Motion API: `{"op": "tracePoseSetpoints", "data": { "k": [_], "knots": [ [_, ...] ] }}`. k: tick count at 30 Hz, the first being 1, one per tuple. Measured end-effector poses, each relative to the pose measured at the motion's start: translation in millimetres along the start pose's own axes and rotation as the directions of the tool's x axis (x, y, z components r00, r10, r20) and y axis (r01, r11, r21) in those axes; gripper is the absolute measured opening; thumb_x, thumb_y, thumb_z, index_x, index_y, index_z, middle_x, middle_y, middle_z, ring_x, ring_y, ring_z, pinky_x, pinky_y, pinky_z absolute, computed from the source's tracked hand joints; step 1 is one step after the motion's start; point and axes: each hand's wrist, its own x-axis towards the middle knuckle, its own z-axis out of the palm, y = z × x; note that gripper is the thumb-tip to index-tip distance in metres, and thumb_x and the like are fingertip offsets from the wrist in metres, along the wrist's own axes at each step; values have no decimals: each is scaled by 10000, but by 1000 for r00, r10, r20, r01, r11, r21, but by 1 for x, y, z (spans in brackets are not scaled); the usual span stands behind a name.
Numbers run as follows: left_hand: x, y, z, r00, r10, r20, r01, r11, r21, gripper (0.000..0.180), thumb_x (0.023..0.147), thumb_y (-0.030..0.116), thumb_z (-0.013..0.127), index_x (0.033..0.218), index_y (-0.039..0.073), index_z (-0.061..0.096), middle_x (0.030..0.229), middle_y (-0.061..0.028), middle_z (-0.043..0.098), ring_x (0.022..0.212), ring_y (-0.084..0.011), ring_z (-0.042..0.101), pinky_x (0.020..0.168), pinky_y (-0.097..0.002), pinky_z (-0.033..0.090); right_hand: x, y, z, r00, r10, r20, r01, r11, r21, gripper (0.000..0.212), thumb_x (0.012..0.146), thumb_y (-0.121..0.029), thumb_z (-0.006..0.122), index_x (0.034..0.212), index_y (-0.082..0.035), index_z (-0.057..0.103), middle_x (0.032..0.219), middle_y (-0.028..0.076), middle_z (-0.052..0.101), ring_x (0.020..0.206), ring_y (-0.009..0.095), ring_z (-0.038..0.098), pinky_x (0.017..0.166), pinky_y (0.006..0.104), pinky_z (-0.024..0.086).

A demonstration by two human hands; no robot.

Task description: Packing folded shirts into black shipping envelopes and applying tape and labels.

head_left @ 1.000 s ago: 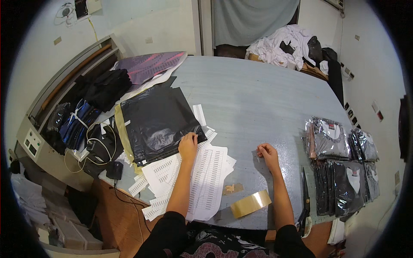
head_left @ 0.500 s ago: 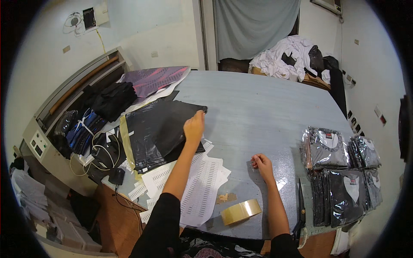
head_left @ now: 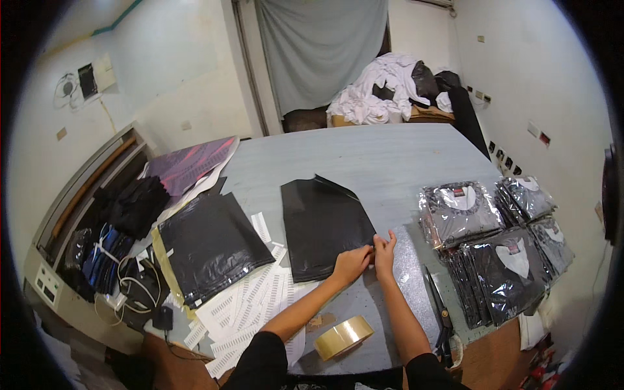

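A black plastic bag (head_left: 323, 227) lies flat in front of me on the grey-blue table, its far right corner lifted a little. My left hand (head_left: 353, 263) reaches across its near right part, fingers closed on the edge. Right beside it, my right hand (head_left: 384, 255) pinches the same edge, thumb side up. The exact fingertip contact is partly hidden. To the left rests a stack of similar black plastic bags (head_left: 211, 244). Printed white label sheets (head_left: 250, 302) spread between that stack and my left forearm.
A roll of tape (head_left: 343, 338) stands near the front edge. Scissors (head_left: 441, 312) lie right of my right forearm. Several bagged folded shirts (head_left: 513, 263) are stacked at the right. Cables (head_left: 140, 289) and dark clothes (head_left: 133, 208) crowd the left; a white fabric pile (head_left: 377, 91) sits beyond the table.
My left hand has brought a black bag off the stack, rightward and nearer. My right hand has moved up to meet it at the bag's edge. The view has shifted to the right.
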Motion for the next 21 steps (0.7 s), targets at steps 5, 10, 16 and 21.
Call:
{"op": "tracePoseSetpoints", "data": {
  "k": [5,10,16,21],
  "knots": [
    [-14,2,-18,983,-42,177,78,976,-204,267,872,257,510,1086,113,578,982,-129,621,910,-263,599,757,-349,470,-10,-45,-20,999,-38,34,49,921,-388,573,727,-66,607,1247,-45,367,951,172,594,882,294,584,811,338,445],
    [-23,-14,-36,993,-111,42,116,981,-158,304,885,292,479,1052,53,564,1061,-156,582,1045,-353,512,876,-438,399,19,-32,-60,934,-355,31,317,787,-530,222,731,27,529,938,-21,595,888,144,636,813,255,624,725,333,476],
    [-45,-65,-32,964,-258,-64,257,966,-15,354,867,336,498,1112,88,562,1206,-169,515,1179,-391,404,976,-497,302,31,-32,-80,943,-332,-35,269,818,-508,139,783,-36,547,905,-15,609,777,125,645,714,235,630,651,323,478],
    [-53,-63,-28,922,-374,-97,381,921,78,382,856,347,513,1152,107,541,1295,-162,441,1256,-377,314,1011,-505,237,5,-45,-70,950,-312,-33,235,777,-585,142,809,-91,561,923,-22,610,774,119,648,711,199,632,641,300,471]
  ]
}}
